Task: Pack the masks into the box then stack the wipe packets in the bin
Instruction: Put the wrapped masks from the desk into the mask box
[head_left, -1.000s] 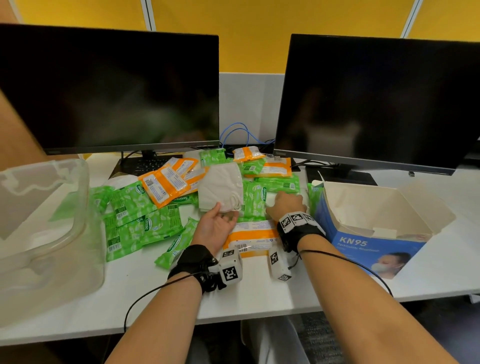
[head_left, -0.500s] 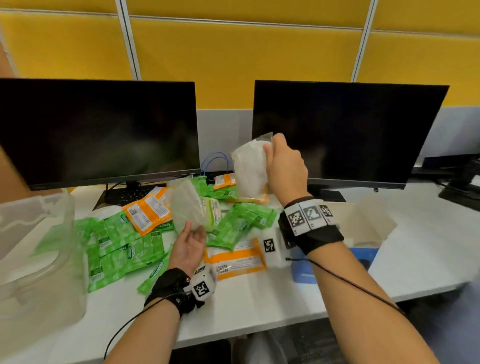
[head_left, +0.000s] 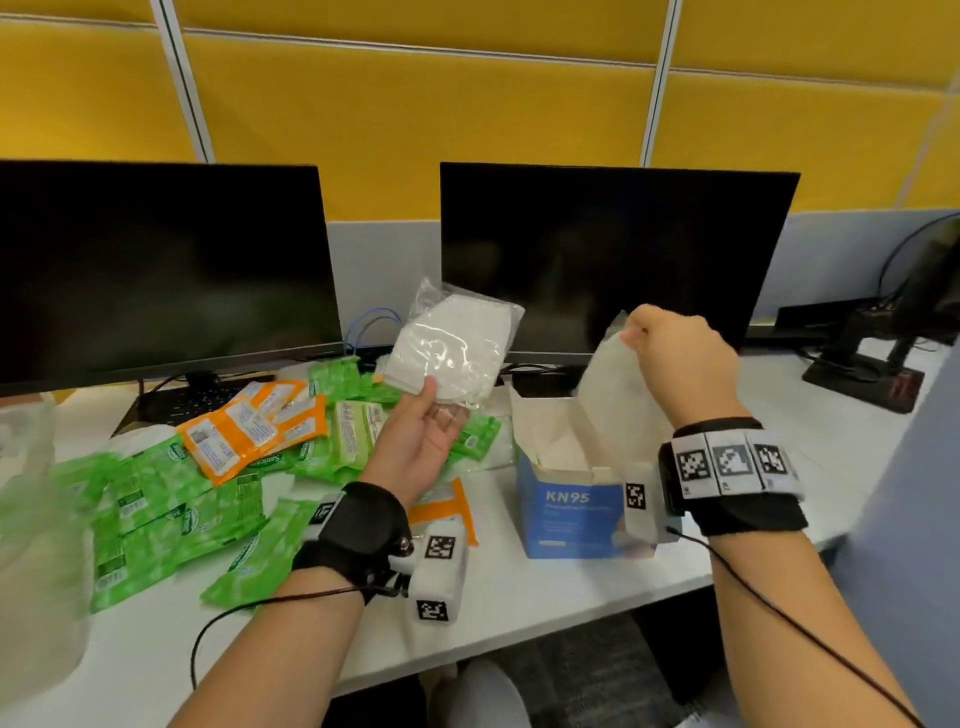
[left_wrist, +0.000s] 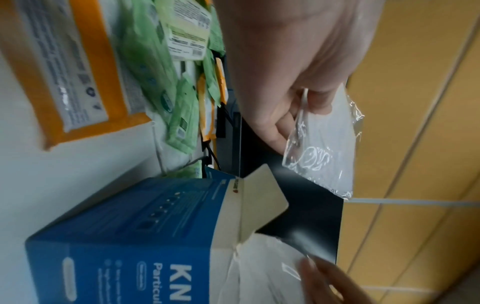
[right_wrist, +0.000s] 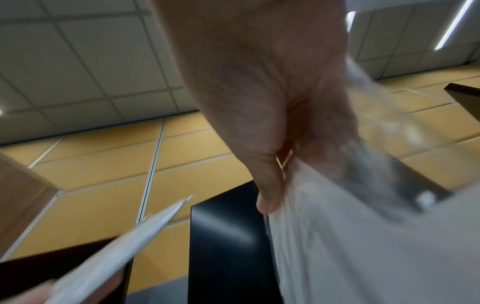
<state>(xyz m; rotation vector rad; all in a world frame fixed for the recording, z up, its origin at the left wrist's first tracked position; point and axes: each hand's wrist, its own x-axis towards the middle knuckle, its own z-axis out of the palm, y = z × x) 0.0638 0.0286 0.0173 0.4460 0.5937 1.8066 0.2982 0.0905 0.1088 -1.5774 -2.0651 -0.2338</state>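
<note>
My left hand (head_left: 426, 431) holds a white mask in a clear wrapper (head_left: 452, 345) raised above the desk, thumb pressed on its lower edge; the same mask (left_wrist: 324, 148) hangs from my fingers in the left wrist view. My right hand (head_left: 675, 358) pinches the top of a second wrapped mask (head_left: 618, 400) that hangs straight over the open blue KN95 box (head_left: 571, 512). The right wrist view shows that mask (right_wrist: 363, 246) under my curled fingers. Green wipe packets (head_left: 171, 499) and orange wipe packets (head_left: 234, 436) lie scattered on the desk to the left.
A clear plastic bin (head_left: 31, 519) stands at the desk's left edge. Two dark monitors (head_left: 156, 270) (head_left: 613, 254) stand behind the pile, with cables and a keyboard under the left one. Another monitor stand (head_left: 872, 358) sits at the far right.
Both hands lifted masks off the pile. The right hand carried its mask rightward to above the box; the left hand raised its mask higher.
</note>
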